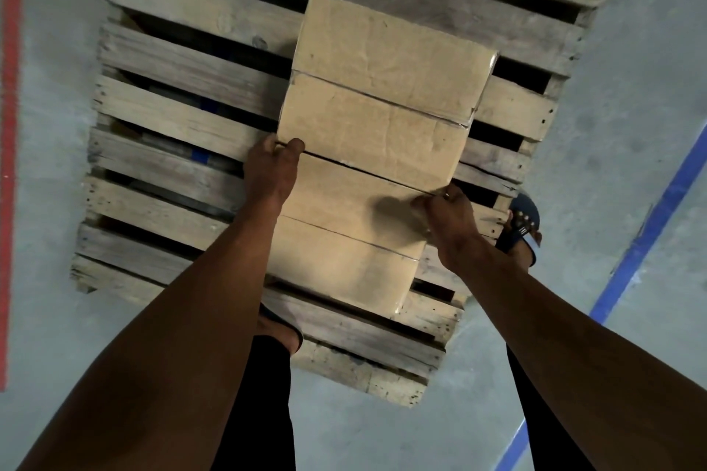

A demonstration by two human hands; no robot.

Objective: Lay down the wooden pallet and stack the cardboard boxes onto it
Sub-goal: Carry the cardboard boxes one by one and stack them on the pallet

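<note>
Pallet [183, 115] boards of weathered grey wood lay flat on the concrete floor [631, 96], filling the middle and upper part of the frame, with dark gaps between the slats. Two cardboard boxes sat on it in a line running from upper centre toward lower centre. The far box [386, 88] rested with its taped seam crossing its top, and the near box [344, 241] lay touching it, end to end, along a thin dark joint.

Both hands were on the near box at that joint. The left hand [273, 168] gripped its far left corner, fingers [294, 145] curled over the edge and closed on the cardboard. The right hand [447, 218] held the far right corner in the same way, fingers bent tight around the edge. Both bare forearms reached up from the bottom of the frame.

A foot in a dark blue sandal [522, 226] stood on the pallet's right edge, just beside the right hand. The other foot [279, 329] stood on the boards at the near edge, partly hidden by the left arm.

A red line [11, 126] ran down the floor at the far left, and a blue line [650, 229] slanted across the floor on the right.
</note>
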